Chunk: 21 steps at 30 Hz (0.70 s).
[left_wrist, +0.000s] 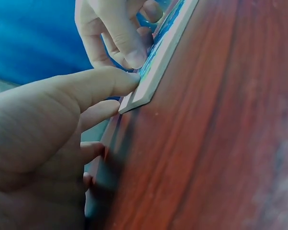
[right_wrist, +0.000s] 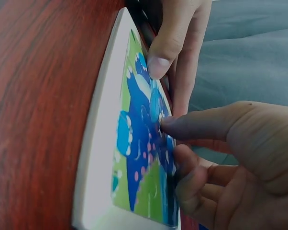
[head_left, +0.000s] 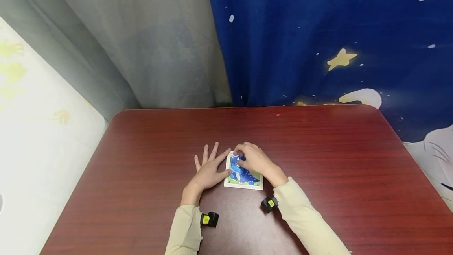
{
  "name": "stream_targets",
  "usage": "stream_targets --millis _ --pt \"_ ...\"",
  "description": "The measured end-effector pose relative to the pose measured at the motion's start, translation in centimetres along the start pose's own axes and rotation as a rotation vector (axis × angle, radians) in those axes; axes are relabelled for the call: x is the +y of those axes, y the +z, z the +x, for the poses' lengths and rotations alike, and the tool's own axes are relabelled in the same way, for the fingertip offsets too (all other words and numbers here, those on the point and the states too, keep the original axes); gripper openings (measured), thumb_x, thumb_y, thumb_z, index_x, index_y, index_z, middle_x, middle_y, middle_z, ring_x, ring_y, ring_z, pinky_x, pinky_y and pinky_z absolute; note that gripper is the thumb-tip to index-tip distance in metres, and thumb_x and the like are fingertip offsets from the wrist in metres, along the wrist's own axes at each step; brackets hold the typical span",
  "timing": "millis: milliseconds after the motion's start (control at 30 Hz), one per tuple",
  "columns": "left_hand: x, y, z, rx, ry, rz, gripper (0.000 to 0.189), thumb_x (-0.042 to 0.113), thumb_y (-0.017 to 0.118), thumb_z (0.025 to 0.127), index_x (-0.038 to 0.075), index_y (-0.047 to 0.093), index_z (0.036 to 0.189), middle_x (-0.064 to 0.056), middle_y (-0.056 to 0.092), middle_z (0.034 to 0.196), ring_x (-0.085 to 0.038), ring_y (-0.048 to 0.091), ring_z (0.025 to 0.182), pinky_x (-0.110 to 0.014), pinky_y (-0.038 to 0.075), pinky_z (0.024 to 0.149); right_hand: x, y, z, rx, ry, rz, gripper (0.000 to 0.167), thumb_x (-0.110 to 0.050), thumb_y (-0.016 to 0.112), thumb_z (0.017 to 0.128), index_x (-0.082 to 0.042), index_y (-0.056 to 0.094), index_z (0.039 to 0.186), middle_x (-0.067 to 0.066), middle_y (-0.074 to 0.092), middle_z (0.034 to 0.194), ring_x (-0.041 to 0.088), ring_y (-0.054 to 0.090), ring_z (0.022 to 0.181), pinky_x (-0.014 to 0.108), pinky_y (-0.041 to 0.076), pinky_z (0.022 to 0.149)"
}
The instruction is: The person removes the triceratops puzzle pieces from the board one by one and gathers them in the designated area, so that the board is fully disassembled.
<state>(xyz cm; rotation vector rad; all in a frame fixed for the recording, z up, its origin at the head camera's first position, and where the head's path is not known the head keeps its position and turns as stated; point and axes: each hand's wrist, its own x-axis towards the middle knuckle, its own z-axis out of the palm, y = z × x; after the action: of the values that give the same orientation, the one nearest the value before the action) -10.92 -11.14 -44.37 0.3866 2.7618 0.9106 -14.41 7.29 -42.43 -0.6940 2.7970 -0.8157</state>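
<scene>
A small jigsaw puzzle (head_left: 244, 177) with a blue dinosaur picture lies flat in a white frame (right_wrist: 94, 158) on the table. Spread beside its left edge, my left hand (head_left: 208, 174) rests its thumb (right_wrist: 159, 67) on the picture's border and its index fingertip at the frame's upper left corner. My right hand (head_left: 255, 158) bends over the upper part of the picture. Its thumb (right_wrist: 182, 125) and curled fingers pinch a blue puzzle piece (right_wrist: 170, 143) at the picture's surface, mostly hidden by the fingertips.
The dark red wooden table (head_left: 155, 148) extends around the puzzle. Behind it hang a grey curtain (head_left: 159, 50) and a blue one (head_left: 283, 42) with stars. A black wrist camera (head_left: 210, 219) sits on the left sleeve, another camera (head_left: 269, 204) on the right.
</scene>
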Motion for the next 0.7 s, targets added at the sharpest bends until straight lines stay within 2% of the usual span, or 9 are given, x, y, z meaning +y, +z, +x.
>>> stream_targets --millis 167,267,500,700 --pt "0.0 0.0 0.1 -0.009 0.001 0.009 0.065 0.037 0.061 0.086 0.026 0.036 0.145 -0.009 0.006 0.155 -0.035 -0.012 0.138 -0.064 -0.013 0.099 -1.1 0.0 0.1 0.018 0.04 -0.101 0.017 -0.01 0.073 0.078 -0.009 0.069 0.095 0.001 0.056 0.084 0.018 0.056 0.07 0.037 0.048 0.062" --pt "-0.1 0.0 0.0 -0.008 -0.001 0.011 0.065 0.037 0.061 0.086 0.026 0.036 0.145 -0.008 0.006 0.155 -0.034 -0.012 0.138 -0.064 -0.013 0.099 -1.6 -0.1 0.2 0.001 0.063 -0.122 0.019 -0.011 0.073 0.078 -0.008 0.069 0.097 0.001 0.058 0.087 0.019 0.057 0.07 0.038 0.049 0.059" --pt "-0.4 -0.1 -0.1 -0.002 -0.013 0.008 0.064 0.037 0.062 0.086 0.027 0.036 0.145 -0.008 0.007 0.155 -0.034 -0.012 0.139 -0.065 -0.013 0.099 -1.8 -0.1 0.7 -0.063 0.071 -0.094 0.02 -0.01 0.072 0.079 -0.006 0.065 0.098 0.003 0.055 0.09 0.019 0.054 0.076 0.037 0.048 0.069" --pt "0.0 0.0 -0.1 -0.007 -0.011 0.001 0.064 0.037 0.062 0.087 0.027 0.037 0.144 -0.008 0.006 0.155 -0.034 -0.012 0.139 -0.064 -0.013 0.099 -1.4 -0.6 1.3 -0.173 0.051 -0.101 0.021 -0.008 0.07 0.08 -0.005 0.058 0.097 0.003 0.051 0.087 0.02 0.05 0.081 0.038 0.044 0.077"
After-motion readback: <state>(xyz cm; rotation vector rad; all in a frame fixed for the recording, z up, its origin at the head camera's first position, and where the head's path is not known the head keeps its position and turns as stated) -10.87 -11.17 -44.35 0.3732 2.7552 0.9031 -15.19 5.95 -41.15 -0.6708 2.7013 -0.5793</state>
